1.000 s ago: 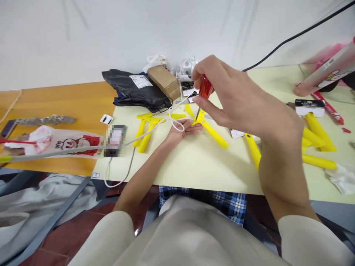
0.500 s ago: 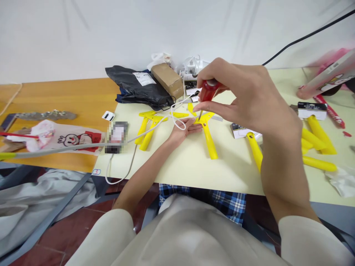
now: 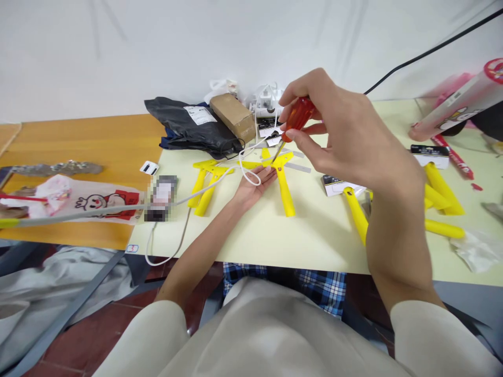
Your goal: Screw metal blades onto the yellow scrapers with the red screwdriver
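Note:
My right hand (image 3: 346,131) is closed around the red handle of a screwdriver (image 3: 301,118). The screwdriver leans, its shaft running down to the left to the head of a yellow T-shaped scraper (image 3: 286,191). Whether the tip sits in a screw is too small to tell. My left hand (image 3: 257,184) lies palm up at the left end of that head, fingers closed on it from beneath. Two more yellow scrapers (image 3: 207,191) lie left of this hand, and thin metal strips (image 3: 297,167) lie just behind the held one.
A white cable (image 3: 220,180) loops across my left hand. Behind are a black parcel bag (image 3: 188,125) and a cardboard box (image 3: 233,116). A phone (image 3: 162,198) lies left. Several yellow handles (image 3: 444,193) and crumpled white plastic (image 3: 477,248) lie right, before a tall printed cylinder (image 3: 456,107).
The screwdriver leans further over, its handle end tipping right. My right hand has turned with it, while my left hand keeps hold of the scraper head. The whole view has shifted slightly.

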